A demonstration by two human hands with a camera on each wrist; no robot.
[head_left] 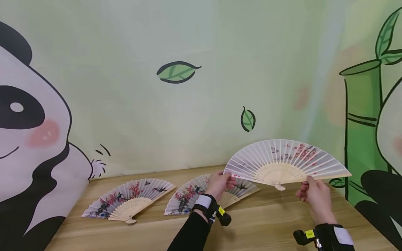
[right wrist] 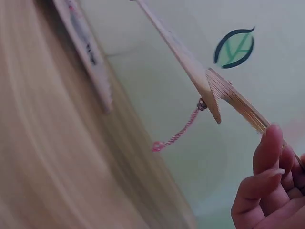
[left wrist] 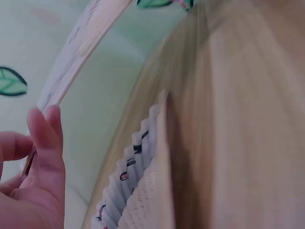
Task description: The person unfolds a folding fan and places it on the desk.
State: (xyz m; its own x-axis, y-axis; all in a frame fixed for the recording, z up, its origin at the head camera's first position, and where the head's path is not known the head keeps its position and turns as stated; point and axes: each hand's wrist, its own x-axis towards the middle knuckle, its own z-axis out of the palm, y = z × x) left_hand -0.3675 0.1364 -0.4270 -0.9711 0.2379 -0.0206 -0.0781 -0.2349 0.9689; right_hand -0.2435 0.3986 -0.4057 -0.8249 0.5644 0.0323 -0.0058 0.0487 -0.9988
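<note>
A spread white folding fan (head_left: 279,169) with red blossoms and pale wooden ribs is held up above the table at the right. My left hand (head_left: 218,185) pinches its left end; in the left wrist view, that hand (left wrist: 43,176) has thumb and fingers on the edge of the fan (left wrist: 78,55). My right hand (head_left: 318,196) grips the outer rib at the right, and the right wrist view shows its fingers (right wrist: 268,150) on the wood. From the pivot hangs a pink cord (right wrist: 182,130). A second open fan (head_left: 185,199) lies partly hidden behind my left hand.
A third open fan (head_left: 130,200) rests farther left on the wooden table (head_left: 150,232). Behind the table stands a green backdrop (head_left: 125,87) printed with pandas, leaves and bamboo. Cameras are strapped to both wrists.
</note>
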